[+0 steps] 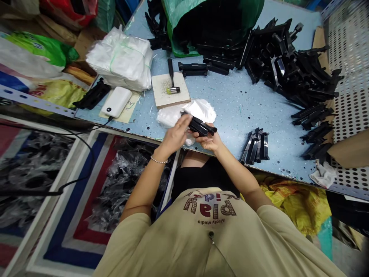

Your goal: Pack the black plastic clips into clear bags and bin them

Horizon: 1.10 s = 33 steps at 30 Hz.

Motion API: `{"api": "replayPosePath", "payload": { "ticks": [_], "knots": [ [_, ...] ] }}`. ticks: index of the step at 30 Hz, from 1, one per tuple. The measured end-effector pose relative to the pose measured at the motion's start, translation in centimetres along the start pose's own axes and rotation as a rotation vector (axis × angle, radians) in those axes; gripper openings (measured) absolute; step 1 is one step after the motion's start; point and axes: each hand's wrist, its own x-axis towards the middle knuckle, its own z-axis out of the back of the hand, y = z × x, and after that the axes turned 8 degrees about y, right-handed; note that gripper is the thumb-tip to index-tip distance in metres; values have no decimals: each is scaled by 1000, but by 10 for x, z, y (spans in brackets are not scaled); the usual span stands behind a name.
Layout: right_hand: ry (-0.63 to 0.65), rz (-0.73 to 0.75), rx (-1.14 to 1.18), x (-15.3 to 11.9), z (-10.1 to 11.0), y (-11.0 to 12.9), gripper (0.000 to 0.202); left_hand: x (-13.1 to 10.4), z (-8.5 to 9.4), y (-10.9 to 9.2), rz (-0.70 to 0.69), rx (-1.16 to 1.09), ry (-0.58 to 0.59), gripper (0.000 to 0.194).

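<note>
Both hands are at the table's front edge, in front of my body. A long black plastic part (201, 127) lies across my right hand (211, 141), whose fingers wrap it from below. My left hand (178, 134) grips the part's left end, partly hiding it. Just behind the hands lies a pile of clear plastic bags (203, 109), close to the part. A wooden board (161, 92) beyond the bags carries a small hammer (172, 77) with a black handle. To the right, several similar black parts (255, 146) stand side by side on the table.
A large heap of black parts (288, 61) covers the back right, beside a green sack (184, 27). A tied stack of white bags (123, 57) and a white power bank (117, 102) sit left. Below left, a crate (66, 234) holds bagged items. A perforated panel (351, 77) bounds the right.
</note>
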Motion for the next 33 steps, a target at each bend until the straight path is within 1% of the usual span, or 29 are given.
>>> {"api": "replayPosePath", "payload": {
  "ticks": [2, 4, 5, 6, 8, 9, 11, 13, 15, 17, 18, 20, 22, 25, 26, 27, 28, 29, 31, 32, 33],
  "knots": [
    [-42, 29, -194, 2, 1, 4, 44, -6, -2, -12, -86, 0, -5, 77],
    [-85, 57, -374, -6, 1, 5, 37, -10, -4, -18, -103, -17, -53, 78],
    [-82, 67, -416, -12, 0, 4, 36, -10, -5, -17, -90, -27, -85, 78],
    [-64, 83, -411, -19, -2, 3, 39, -10, -6, -16, -70, -39, -114, 78],
    [-6, 143, -297, -33, -4, 0, 50, -7, -9, -10, -33, -53, -154, 76],
    [13, 185, -220, -38, -6, -1, 56, -5, -12, -7, -28, -55, -161, 74],
    [13, 251, -101, -46, -7, -4, 64, 0, -16, -2, -38, -55, -160, 70],
    [1, 213, -59, -51, -7, -6, 67, 4, -18, -2, -61, -49, -165, 69],
    [-2, 112, -65, -53, -6, -7, 68, 7, -17, -6, -82, -28, -168, 68],
    [-10, 40, -96, -53, -5, -6, 64, 6, -16, -14, -137, 15, -153, 68],
    [-27, 44, -121, -52, -6, -4, 60, 5, -17, -20, -186, 36, -136, 70],
    [-111, 132, -205, -48, -9, -3, 50, 1, -20, -34, -305, 50, -98, 75],
    [-260, 262, -381, -43, -14, -5, 42, -3, -26, -46, -393, 13, -73, 79],
    [-521, 439, -814, -39, -28, -20, 33, -3, -32, -57, -409, -95, -30, 80],
    [-568, 490, -955, -40, -34, -26, 31, -3, -32, -59, -401, -121, -14, 80],
    [-571, 527, -1066, -43, -40, -32, 31, -4, -28, -61, -388, -137, -13, 78],
    [-525, 538, -1140, -48, -46, -36, 33, -7, -23, -63, -367, -145, -28, 73],
    [-437, 516, -1176, -56, -52, -39, 37, -12, -14, -65, -326, -152, -56, 66],
    [-223, 403, -1187, -81, -61, -38, 44, -30, 12, -66, -195, -174, -111, 47],
    [-171, 353, -1197, -97, -63, -35, 45, -42, 26, -64, -105, -194, -110, 39],
    [-197, 326, -1234, -114, -64, -31, 45, -55, 41, -62, -47, -203, -79, 33]
  ]
}}
